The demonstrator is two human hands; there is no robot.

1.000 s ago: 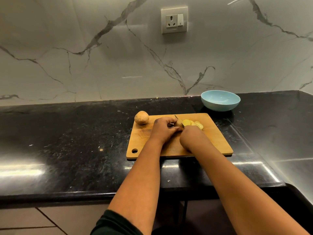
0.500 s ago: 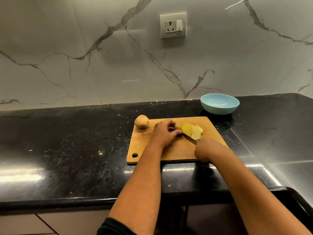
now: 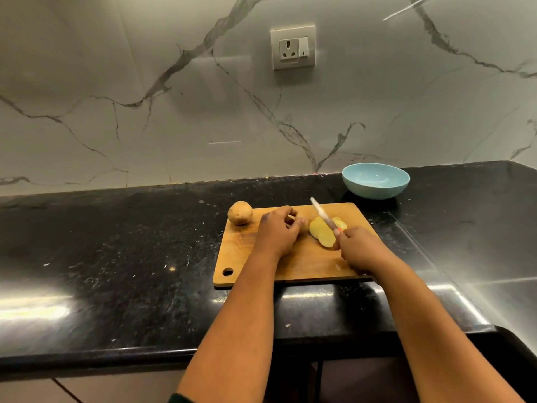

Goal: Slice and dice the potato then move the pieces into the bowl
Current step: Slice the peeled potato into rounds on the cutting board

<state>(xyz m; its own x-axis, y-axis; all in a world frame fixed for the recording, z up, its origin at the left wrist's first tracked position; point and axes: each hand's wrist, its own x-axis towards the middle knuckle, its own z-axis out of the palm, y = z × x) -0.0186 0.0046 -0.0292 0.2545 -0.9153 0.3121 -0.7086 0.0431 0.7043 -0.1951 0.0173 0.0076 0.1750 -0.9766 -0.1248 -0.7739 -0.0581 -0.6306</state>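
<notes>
On the wooden board (image 3: 293,263), the left hand (image 3: 276,234) curls its fingers over the small remaining end of the potato (image 3: 303,223), pinning it so it cannot roll; most of that piece is hidden under the fingers. The right hand (image 3: 359,251) is clamped round the handle of a knife (image 3: 322,213), whose pale blade points up toward 11 o'clock, raised off the board above the slices (image 3: 324,232). Judging by that lift, the blade is between cuts.

The slices are flat, pale yellow ovals with thin brown skin edges, overlapping like fallen tiles just at 3 o'clock of the held end. They look moist and slippery, so they will likely slide if stacked for dicing. A second potato (image 3: 240,212), whole, rounded and dull brown, sits at the board's 10 o'clock corner, partly over the edge, well away from the blade.

The board is smooth, light wood, rectangular with rounded corners and a hanging hole at its 7 o'clock corner. It lies on a glossy black speckled bench (image 3: 116,257). The bowl (image 3: 375,180), light blue, smooth and shallow, stands on the bench just beyond the board at 1 o'clock, close for the transfer, and appears to hold nothing. Slicing seems nearly done; dicing has not started.
</notes>
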